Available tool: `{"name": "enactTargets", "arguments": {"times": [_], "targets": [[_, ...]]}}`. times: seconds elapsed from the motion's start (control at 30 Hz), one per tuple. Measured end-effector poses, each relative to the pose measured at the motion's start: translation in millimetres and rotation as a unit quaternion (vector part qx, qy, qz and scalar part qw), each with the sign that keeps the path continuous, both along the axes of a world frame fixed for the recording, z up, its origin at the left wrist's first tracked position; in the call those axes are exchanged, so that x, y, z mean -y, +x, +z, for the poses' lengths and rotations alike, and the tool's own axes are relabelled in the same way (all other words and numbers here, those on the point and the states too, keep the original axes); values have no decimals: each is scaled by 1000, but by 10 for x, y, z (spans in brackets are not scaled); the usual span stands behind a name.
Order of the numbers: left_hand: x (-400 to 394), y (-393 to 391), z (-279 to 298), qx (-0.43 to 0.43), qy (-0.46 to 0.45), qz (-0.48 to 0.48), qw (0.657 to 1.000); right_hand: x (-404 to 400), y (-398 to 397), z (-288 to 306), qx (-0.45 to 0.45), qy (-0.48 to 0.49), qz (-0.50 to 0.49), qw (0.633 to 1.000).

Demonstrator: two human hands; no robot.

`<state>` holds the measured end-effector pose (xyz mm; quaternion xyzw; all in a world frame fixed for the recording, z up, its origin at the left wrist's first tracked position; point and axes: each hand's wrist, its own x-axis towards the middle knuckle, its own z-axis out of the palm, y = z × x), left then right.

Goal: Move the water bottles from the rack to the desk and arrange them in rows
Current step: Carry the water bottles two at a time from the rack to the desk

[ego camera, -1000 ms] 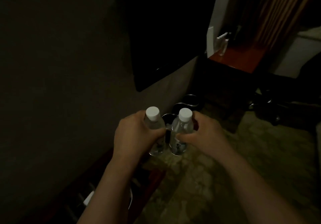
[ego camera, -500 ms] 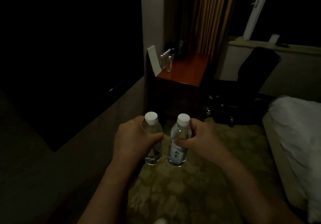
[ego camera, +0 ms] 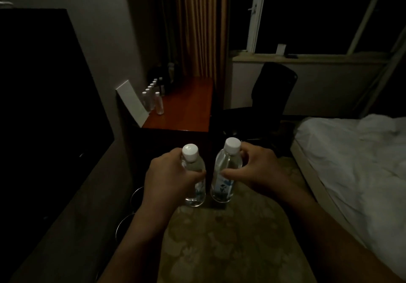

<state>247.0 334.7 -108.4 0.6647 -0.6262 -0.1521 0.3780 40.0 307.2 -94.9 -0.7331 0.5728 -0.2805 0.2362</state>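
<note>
Beyond both hands, straight ahead and higher in the view, stands the desk, its long axis running away from the person toward the curtain. Along the desk's left edge a row of bottles is lined up, about six, with one more just to its right; the far ones are too dim to count surely. Short of the desk's near end, two bottles are carried upright: the left hand grips the left bottle, the right hand pinches the right bottle. Neither hand looks clearly nearer.
</note>
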Motion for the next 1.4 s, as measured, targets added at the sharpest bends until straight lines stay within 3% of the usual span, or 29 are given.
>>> {"name": "enactTargets", "arguments": {"times": [0.37, 0.7, 1.4], "targets": [[2267, -594, -117, 20, 11, 27, 999, 2307, -557, -115, 42, 29, 42, 998], [4225, -968, -9, 14, 48, 105, 993, 4575, -953, -3, 6, 39, 113, 993], [8178, 115, -604, 17, 87, 297, 951, 9010, 448, -489, -55, 73, 264, 960]]}}
